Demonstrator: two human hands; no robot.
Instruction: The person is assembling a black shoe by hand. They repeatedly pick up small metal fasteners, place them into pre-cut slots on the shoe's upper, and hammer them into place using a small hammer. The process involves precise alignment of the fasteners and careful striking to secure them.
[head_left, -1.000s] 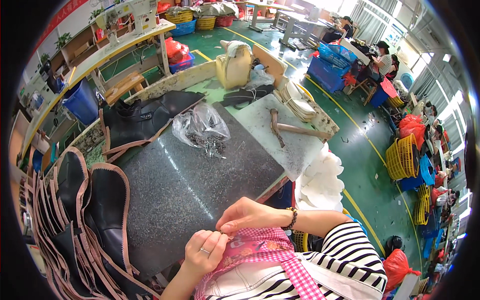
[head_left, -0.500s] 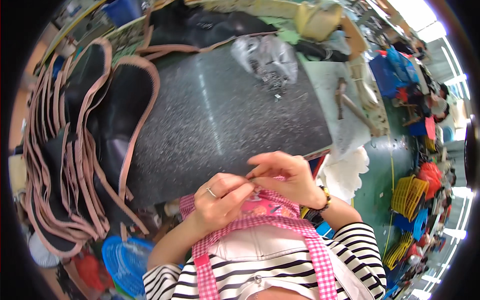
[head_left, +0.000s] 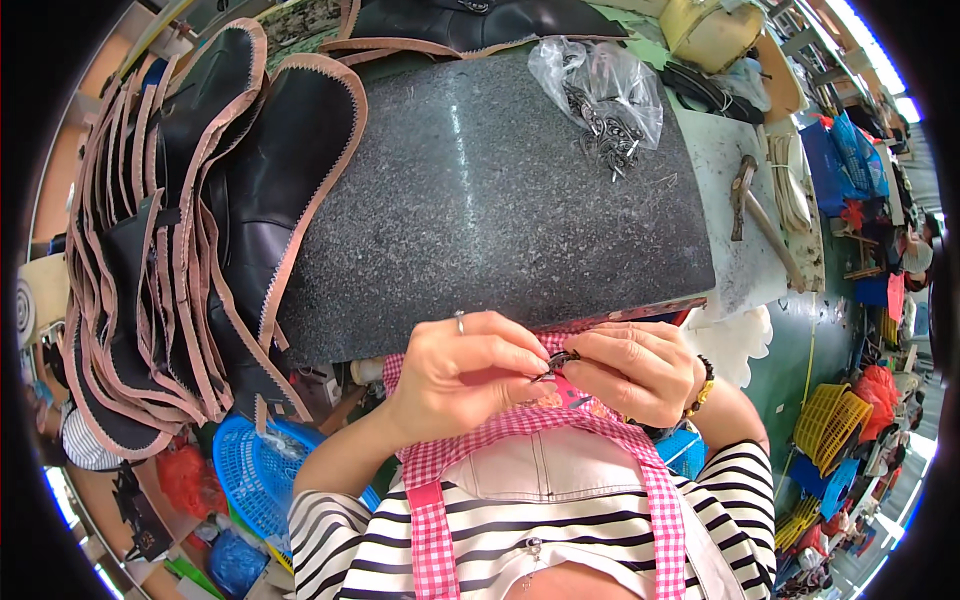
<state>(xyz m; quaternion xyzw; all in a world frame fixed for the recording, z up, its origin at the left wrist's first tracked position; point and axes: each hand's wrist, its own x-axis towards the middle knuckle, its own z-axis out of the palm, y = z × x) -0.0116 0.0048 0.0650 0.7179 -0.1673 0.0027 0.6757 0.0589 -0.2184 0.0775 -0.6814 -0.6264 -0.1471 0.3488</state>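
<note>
In front of my apron, both hands pinch a small dark metal piece, shiny and partly covered by fingers. My left hand, with a ring, grips its left end between thumb and fingertips. On the other end are the closed fingers of my right hand. Its exact kind is hard to make out, though it resembles the dark, ornate metal fittings spilling from a clear plastic bag at the far right of the slab. Under them lies a speckled dark slab, its near edge just beyond my hands.
Several black leather pieces with pinkish-brown zigzag edges are stacked at the left; another leather piece lies along the back. A hammer rests on a pale board at right. Below the stack stands a blue basket.
My hands have drawn slightly apart, and the dark metal piece between them now shows more clearly. The view has shifted, so the slab and leather pieces appear farther right and higher.
</note>
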